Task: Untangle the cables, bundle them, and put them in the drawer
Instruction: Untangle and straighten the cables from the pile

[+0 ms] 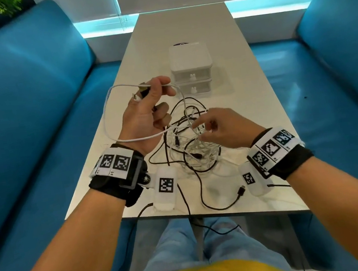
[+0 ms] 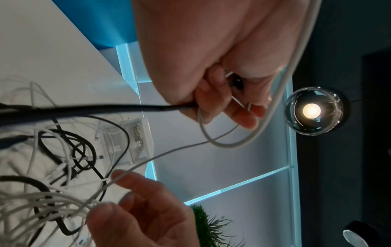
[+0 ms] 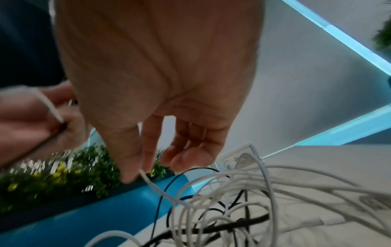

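So the tangle (image 1: 188,143) was only half undone.
Left hand (image 1: 146,114) gripped a white cable (image 1: 109,113); right hand (image 1: 223,128) pinched a strand below — better fed slack than yanked.

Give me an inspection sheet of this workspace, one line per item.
Surface: pale table, long and narrow.
Job's things: tangled cables heaped near the front edge; drawer unit behind them, both drawers shut.
Clutter: nothing seen.
Hands: left hand raised, grips white cable and black cable; right hand pinches a white strand over the heap.
Cables: black lead trails to the front edge; another hangs off it.
Surroundings: blue benches both sides, plants, hanging lamp.
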Demonstrator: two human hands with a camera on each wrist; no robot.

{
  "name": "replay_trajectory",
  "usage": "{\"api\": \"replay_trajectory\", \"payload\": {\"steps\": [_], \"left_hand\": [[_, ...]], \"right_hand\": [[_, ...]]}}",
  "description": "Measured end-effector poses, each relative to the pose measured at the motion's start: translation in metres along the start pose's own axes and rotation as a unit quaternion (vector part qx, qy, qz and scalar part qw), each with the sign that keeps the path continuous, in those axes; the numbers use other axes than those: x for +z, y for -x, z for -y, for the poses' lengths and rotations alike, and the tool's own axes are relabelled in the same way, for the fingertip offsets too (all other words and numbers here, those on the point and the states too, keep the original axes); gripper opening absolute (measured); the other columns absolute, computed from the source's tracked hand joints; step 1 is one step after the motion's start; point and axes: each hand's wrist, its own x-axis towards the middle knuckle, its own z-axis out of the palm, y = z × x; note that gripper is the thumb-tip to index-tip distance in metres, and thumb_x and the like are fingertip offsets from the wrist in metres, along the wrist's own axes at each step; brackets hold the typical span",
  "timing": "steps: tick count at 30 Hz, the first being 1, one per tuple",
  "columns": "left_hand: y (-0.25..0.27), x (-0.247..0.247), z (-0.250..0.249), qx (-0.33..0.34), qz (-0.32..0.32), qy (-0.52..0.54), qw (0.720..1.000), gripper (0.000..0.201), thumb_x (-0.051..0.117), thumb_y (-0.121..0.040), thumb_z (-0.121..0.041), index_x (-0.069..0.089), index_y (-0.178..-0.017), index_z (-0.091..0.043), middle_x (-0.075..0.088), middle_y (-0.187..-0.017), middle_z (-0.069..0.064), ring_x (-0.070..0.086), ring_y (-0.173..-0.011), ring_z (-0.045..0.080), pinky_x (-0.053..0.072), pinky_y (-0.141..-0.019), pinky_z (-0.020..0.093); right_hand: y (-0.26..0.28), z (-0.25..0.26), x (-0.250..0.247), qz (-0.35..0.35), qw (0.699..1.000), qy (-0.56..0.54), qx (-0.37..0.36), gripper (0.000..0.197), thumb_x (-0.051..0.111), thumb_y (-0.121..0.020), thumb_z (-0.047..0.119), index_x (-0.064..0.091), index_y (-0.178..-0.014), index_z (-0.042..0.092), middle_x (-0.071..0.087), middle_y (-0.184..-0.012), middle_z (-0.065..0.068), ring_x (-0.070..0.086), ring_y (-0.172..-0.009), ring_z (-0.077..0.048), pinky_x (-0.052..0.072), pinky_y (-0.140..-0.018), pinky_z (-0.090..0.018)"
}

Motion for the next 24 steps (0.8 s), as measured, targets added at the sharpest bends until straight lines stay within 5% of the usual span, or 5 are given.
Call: {"api": "replay_trajectory", "payload": {"steps": [4, 9, 15, 21, 24], "left_hand": [[-0.002, -0.005, 0.006, 0.006, 0.045, -0.009, 0.999, 0.025, 0.046, -0.098, -0.017, 0.067, -0.106, -0.029, 0.058, -0.07, -0.005, 0.02, -0.042, 0.003, 0.014, -0.042, 0.018], [-0.011, -0.005, 0.046, -0.067, -0.006, -0.249, 0.966, 0.069, 0.066, -0.084, 0.0, 0.037, -0.143, -0.022, 0.051, -0.062, -0.01, 0.037, -0.045, 0.002, 0.029, -0.04, 0.019], [-0.016, 0.011, 0.079, -0.086, 0.059, -0.366, 0.925, 0.026, 0.068, -0.083, -0.003, 0.072, -0.105, -0.015, 0.063, -0.07, -0.018, 0.058, -0.058, -0.006, 0.042, -0.057, 0.009], [-0.022, 0.016, 0.088, -0.024, 0.028, -0.4, 0.916, 0.003, 0.071, -0.086, -0.018, 0.073, -0.085, -0.02, 0.07, -0.084, -0.011, 0.061, -0.074, -0.012, 0.044, -0.069, 0.004], [-0.021, 0.014, 0.091, -0.038, -0.005, -0.356, 0.934, 0.006, 0.068, -0.088, -0.021, 0.072, -0.086, -0.018, 0.069, -0.08, -0.008, 0.064, -0.071, -0.003, 0.05, -0.072, 0.014]], "right_hand": [[0.004, 0.002, -0.005, -0.031, 0.996, -0.087, -0.011, 0.007, 0.064, -0.09, 0.019, 0.071, -0.088, 0.018, 0.067, -0.077, 0.005, 0.061, -0.071, -0.012, 0.051, -0.072, -0.03], [0.008, 0.014, -0.025, -0.095, 0.98, -0.168, -0.045, 0.013, 0.059, -0.091, 0.006, 0.07, -0.084, 0.009, 0.066, -0.072, 0.0, 0.066, -0.066, -0.015, 0.056, -0.067, -0.025], [0.012, 0.019, -0.043, -0.161, 0.955, -0.244, -0.055, 0.025, 0.057, -0.091, 0.0, 0.067, -0.077, 0.018, 0.066, -0.072, -0.006, 0.066, -0.066, -0.019, 0.056, -0.065, -0.025], [0.015, 0.018, -0.037, -0.22, 0.92, -0.319, -0.063, 0.011, 0.057, -0.09, -0.003, 0.068, -0.09, 0.001, 0.067, -0.081, 0.0, 0.064, -0.067, -0.011, 0.052, -0.063, -0.022], [0.01, 0.004, -0.027, -0.207, 0.954, -0.216, -0.028, 0.014, 0.063, -0.091, 0.013, 0.066, -0.104, 0.011, 0.065, -0.098, 0.01, 0.061, -0.085, -0.003, 0.048, -0.075, -0.021]]}}
